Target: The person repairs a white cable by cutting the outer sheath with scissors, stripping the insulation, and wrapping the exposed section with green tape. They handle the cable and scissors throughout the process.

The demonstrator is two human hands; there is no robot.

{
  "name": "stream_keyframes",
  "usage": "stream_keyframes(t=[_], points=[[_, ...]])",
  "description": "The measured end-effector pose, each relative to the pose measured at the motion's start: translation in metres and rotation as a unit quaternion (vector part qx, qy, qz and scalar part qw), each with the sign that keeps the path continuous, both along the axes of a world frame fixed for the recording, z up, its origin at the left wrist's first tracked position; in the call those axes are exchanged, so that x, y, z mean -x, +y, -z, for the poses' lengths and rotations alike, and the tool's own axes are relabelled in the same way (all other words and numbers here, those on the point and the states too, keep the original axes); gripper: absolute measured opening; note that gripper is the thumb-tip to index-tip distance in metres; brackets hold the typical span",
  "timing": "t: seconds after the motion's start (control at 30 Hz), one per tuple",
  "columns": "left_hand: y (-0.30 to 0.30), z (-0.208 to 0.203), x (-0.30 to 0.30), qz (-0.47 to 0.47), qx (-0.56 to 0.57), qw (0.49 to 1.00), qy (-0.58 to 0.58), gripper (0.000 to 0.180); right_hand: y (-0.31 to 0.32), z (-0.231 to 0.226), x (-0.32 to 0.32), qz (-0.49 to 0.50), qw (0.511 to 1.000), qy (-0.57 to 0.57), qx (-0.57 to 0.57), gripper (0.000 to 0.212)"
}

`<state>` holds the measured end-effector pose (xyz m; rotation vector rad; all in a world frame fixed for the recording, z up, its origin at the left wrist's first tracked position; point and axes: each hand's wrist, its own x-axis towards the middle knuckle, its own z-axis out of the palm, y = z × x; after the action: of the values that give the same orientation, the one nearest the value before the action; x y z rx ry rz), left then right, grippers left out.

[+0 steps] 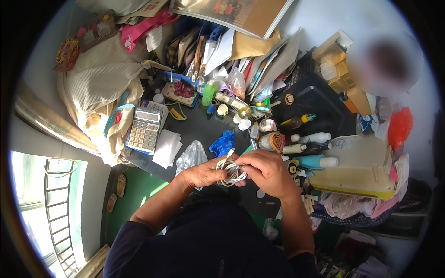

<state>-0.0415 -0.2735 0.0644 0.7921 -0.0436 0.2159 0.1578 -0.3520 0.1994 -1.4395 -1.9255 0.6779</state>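
Observation:
A white cable [232, 174], wound into several loose loops, is held between my two hands above the near edge of the dark table. My left hand [207, 172] grips the coil from the left, thumb lying over the loops. A pale plug end [230, 153] sticks up above the coil. From the right, my right hand [266, 170] pinches the loops with its fingertips; part of the coil is hidden behind its fingers. Just beyond the hands lie a crumpled blue plastic bag [222, 144] and a clear plastic bag [191, 156].
A calculator [145, 129] and white papers [167, 148] lie to the left. Bottles [315, 161] and a brown hairbrush [276, 142] crowd the right side. Upright papers and envelopes [255, 46] stand at the back. A pale yellow-edged plastic bin [357, 171] sits at far right.

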Motion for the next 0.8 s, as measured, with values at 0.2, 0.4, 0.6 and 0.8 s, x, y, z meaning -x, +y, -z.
stream_keyframes(t=[0.2, 0.4, 0.6, 0.8], points=[[-0.002, -0.005, 0.0, -0.008, -0.033, 0.999, 0.036, 0.098, -0.004, 0.006, 0.005, 0.005, 0.997, -0.033, -0.066, 0.019], [-0.005, -0.001, -0.004, -0.011, -0.007, 1.0, 0.028, 0.094, -0.009, 0.007, 0.013, 0.028, 0.997, -0.018, -0.064, 0.024], [-0.008, -0.007, -0.008, -0.009, 0.03, 0.999, 0.027, 0.078, -0.009, 0.024, 0.011, 0.026, 0.993, -0.069, -0.096, 0.026], [-0.013, 0.003, -0.005, -0.048, -0.018, 0.991, 0.125, 0.058, -0.013, 0.034, 0.012, 0.019, 0.994, -0.057, -0.09, 0.027]])
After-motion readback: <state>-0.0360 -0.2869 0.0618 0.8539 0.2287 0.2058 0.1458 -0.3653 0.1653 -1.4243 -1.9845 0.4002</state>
